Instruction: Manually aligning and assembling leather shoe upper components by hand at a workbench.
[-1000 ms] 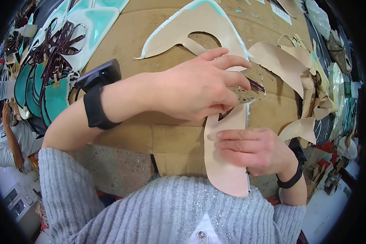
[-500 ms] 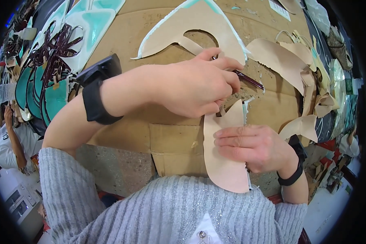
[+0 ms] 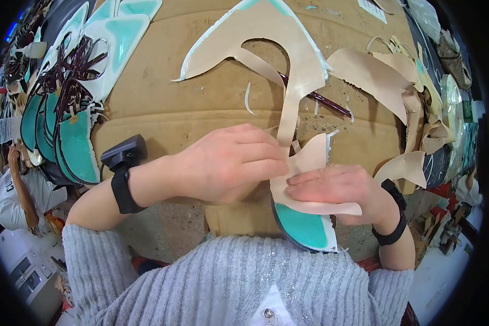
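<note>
Near my body I hold a shoe-upper piece with a beige leather lining (image 3: 314, 149). Its lower part is turned up, which bares a teal face (image 3: 301, 225) with a dark rim. My right hand (image 3: 337, 190) is closed on this lining, its fingers lying together across the top and the thumb hidden. At the left edge of the piece, my left hand (image 3: 239, 163) has its fingertips curled in a pinch on the lining. A narrow beige strap (image 3: 289, 119) runs from there up to a large curved beige piece with a white edge (image 3: 277, 27). A dark glossy strip (image 3: 330, 103) passes under the strap.
The cardboard-covered table (image 3: 152, 103) carries white-and-teal pieces (image 3: 119, 41) and dark-trimmed teal uppers (image 3: 77, 138) at left. Beige leather pieces (image 3: 372, 76) lie at right. A white bottle (image 3: 35, 50) stands far left. Another person (image 3: 19, 195) is beyond the left side.
My left hand has come down from the dark strip to the left edge of the held piece. The lining's lower end has been lifted and turned, baring the teal face.
</note>
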The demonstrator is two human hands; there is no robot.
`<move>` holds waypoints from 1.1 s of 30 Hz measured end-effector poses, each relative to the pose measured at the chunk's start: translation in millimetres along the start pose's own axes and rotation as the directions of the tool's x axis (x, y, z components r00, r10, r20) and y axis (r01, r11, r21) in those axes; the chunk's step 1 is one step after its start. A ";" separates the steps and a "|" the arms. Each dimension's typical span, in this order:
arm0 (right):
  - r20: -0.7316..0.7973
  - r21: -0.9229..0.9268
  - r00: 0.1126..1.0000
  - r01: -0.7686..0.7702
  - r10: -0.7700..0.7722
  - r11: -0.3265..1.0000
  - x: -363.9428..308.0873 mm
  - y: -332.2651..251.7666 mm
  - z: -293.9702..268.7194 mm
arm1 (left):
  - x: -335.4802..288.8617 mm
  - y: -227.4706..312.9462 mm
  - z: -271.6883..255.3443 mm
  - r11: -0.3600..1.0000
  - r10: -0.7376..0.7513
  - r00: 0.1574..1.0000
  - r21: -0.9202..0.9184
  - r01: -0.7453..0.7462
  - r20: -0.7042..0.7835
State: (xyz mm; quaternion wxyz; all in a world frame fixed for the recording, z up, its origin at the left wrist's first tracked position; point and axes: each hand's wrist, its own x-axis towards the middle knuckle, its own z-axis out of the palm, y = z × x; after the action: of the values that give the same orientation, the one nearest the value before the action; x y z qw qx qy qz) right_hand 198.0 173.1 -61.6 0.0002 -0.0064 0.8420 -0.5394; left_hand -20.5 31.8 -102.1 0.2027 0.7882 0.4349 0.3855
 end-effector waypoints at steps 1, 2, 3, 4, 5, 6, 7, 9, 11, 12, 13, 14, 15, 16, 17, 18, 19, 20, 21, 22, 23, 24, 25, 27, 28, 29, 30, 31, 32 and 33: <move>0.027 -0.029 0.999 0.038 -0.037 0.999 -1.3 4.4 -0.4 | -2.6 -0.9 1.4 1.000 -0.019 1.000 0.001 0.019 0.015; 0.055 -0.057 0.996 0.075 -0.072 0.996 -2.2 6.5 -0.8 | -4.2 -1.5 2.5 0.999 -0.037 0.999 0.002 0.037 0.030; 0.055 -0.059 0.996 0.074 -0.071 0.995 -2.4 5.8 -1.0 | -4.9 -2.2 3.3 0.999 -0.034 0.999 0.001 0.034 0.029; 0.064 -0.085 0.996 0.070 -0.065 0.994 -1.9 5.4 -0.6 | -6.3 -2.6 3.8 0.999 -0.017 0.999 0.040 0.016 0.041; 0.073 -0.112 0.996 0.066 -0.058 0.992 -1.5 4.9 -0.4 | -7.1 -2.7 4.2 0.997 -0.001 0.999 0.078 -0.004 0.053; 0.074 -0.112 0.996 0.065 -0.057 0.992 -1.2 4.0 -0.5 | -7.0 -1.5 4.2 0.997 -0.001 0.999 0.077 -0.003 0.052; 0.083 -0.125 0.995 0.058 -0.048 0.990 -0.8 2.4 -0.8 | -6.3 1.4 3.2 0.986 0.023 0.996 0.161 -0.037 0.086; 0.091 -0.137 0.995 0.051 -0.039 0.989 -0.9 2.2 -1.3 | -5.8 5.7 2.5 0.968 0.043 0.992 0.242 -0.072 0.122; 0.072 -0.052 0.997 0.026 -0.022 0.998 -3.7 3.2 -1.9 | -5.4 7.3 3.0 0.977 -0.018 0.990 0.211 -0.012 0.139; 0.071 -0.053 0.997 0.023 -0.019 0.998 -3.3 2.0 -1.0 | -5.2 7.2 2.8 0.978 -0.015 0.990 0.208 -0.014 0.139; 0.078 -0.081 0.997 0.019 -0.012 0.997 -2.1 0.0 0.1 | -4.9 7.4 2.4 0.982 -0.039 0.987 0.189 0.009 0.157; 0.085 -0.109 0.996 0.015 -0.006 0.994 -1.0 -2.2 1.1 | -4.5 7.8 2.0 0.985 -0.062 0.983 0.171 0.032 0.175; 0.086 -0.108 0.996 0.014 -0.005 0.994 -0.3 -5.5 1.9 | -3.5 8.7 1.3 0.985 -0.063 0.983 0.170 0.033 0.175; 0.092 -0.128 0.996 -0.005 0.017 0.992 0.8 -9.3 2.1 | -1.9 9.6 0.0 0.982 -0.055 0.982 0.186 0.020 0.182; 0.098 -0.149 0.994 -0.023 0.038 0.989 1.4 -11.0 2.0 | -1.0 10.1 -0.8 0.979 -0.047 0.981 0.202 0.008 0.190; 0.099 -0.148 0.994 -0.022 0.037 0.989 1.7 -10.4 1.8 | -2.0 8.2 -2.4 0.979 -0.049 0.981 0.202 0.009 0.190; 0.095 -0.119 0.994 -0.050 0.061 0.992 1.1 -9.3 2.2 | -4.2 4.4 -4.4 0.994 -0.054 0.988 0.097 0.040 0.144; 0.092 -0.089 0.992 -0.077 0.085 0.993 0.7 -8.4 2.5 | -5.3 1.8 -5.3 0.998 -0.064 0.993 -0.011 0.065 0.099; 0.092 -0.087 0.992 -0.079 0.087 0.993 0.7 -7.8 2.0 | -4.9 1.2 -4.9 0.998 -0.065 0.993 -0.014 0.066 0.100; 0.094 -0.070 0.991 -0.091 0.097 0.993 1.1 -7.7 1.2 | -4.2 2.2 -4.8 0.995 -0.080 0.996 -0.050 0.081 0.025; 0.096 -0.052 0.990 -0.102 0.106 0.993 1.2 -7.3 0.8 | -3.7 3.0 -4.1 0.992 -0.098 0.994 -0.088 0.094 -0.048; 0.098 -0.049 0.990 -0.101 0.106 0.994 0.7 -6.1 0.9 | -3.4 3.2 -2.1 0.991 -0.102 0.994 -0.088 0.098 -0.048; 0.090 -0.017 0.991 -0.103 0.104 0.995 0.5 -4.5 0.5 | -2.3 2.4 0.3 0.998 -0.048 0.999 -0.036 0.048 -0.001; 0.084 0.018 0.991 -0.104 0.102 0.994 0.1 -2.8 1.1 | 0.1 0.7 2.7 1.000 0.000 0.999 0.014 -0.001 0.049; 0.068 -0.005 0.994 -0.090 0.090 0.996 -1.0 -3.0 2.1 | 1.8 -0.1 3.2 0.998 0.045 0.996 0.048 -0.049 0.076; 0.052 -0.028 0.996 -0.076 0.078 0.997 -1.6 -3.1 2.7 | 2.7 -1.1 2.9 0.992 0.088 0.991 0.081 -0.096 0.104; 0.055 -0.026 0.996 -0.075 0.077 0.997 -1.2 -3.0 2.9 | 3.1 -1.6 0.6 0.992 0.085 0.991 0.081 -0.093 0.103; 0.058 -0.041 0.996 -0.068 0.070 0.997 -1.2 -2.9 3.3 | 3.6 -2.0 -2.0 0.996 0.069 0.988 0.054 -0.077 0.136; 0.063 -0.056 0.996 -0.060 0.063 0.997 -1.4 -2.8 3.7 | 4.4 -2.3 -4.0 0.998 0.055 0.984 0.027 -0.060 0.169; 0.066 -0.053 0.996 -0.062 0.066 0.997 -2.3 -2.9 3.5 | 6.4 -2.6 -4.9 0.998 0.052 0.985 0.024 -0.057 0.167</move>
State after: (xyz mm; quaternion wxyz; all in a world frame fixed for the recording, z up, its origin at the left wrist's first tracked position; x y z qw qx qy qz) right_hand 200.3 168.7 -60.4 0.0457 0.0023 0.8549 -0.5168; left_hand -23.7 38.5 -98.0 0.2163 0.8320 0.4002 0.3176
